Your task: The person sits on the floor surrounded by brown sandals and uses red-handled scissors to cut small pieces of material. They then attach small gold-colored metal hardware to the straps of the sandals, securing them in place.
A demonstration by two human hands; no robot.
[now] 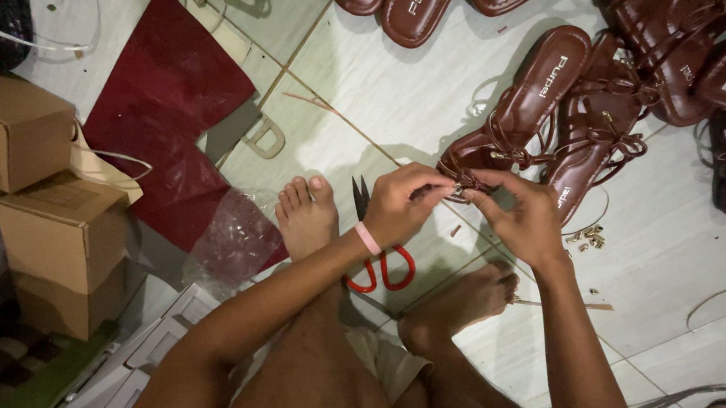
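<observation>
Left hand [399, 205] and right hand [522, 217] meet fingertip to fingertip, each pinched narrow on a small metal fitting [458, 189] at the end of a thin brown strap. The strap belongs to the brown sandal [530, 105], which lies just beyond both hands, long axis running away to the upper right. Red-handled scissors [379, 256] rest on the floor [388, 86] beneath the left wrist.

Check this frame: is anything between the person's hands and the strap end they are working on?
Nothing visible. The left hand and right hand both pinch the thin brown strap directly at their fingertips, above the brown sandal. The red-handled scissors lie on the floor below, out of the way.
</observation>
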